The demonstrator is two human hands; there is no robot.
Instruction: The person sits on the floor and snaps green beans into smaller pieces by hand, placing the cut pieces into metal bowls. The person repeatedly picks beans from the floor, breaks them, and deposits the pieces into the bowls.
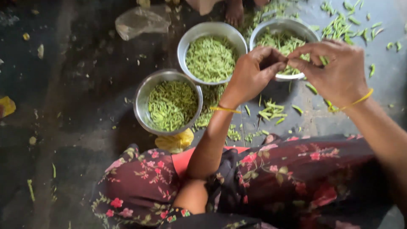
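While the person sits on the floor [76, 127], the left hand [252, 74] and right hand [337, 70] meet fingertip to fingertip, each grip pinched shut on a small green bean piece [323, 60] held above the right-most steel bowl [258, 36]. Two more bean-filled bowls [142, 101] stand just beside it.

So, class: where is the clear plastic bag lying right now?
In the head view, the plastic bag lies on the dark floor at upper left, left of the middle steel bowl.

Dim, soft daylight from the upper right; left floor falls dark, hands slightly motion-blurred, edges soft.
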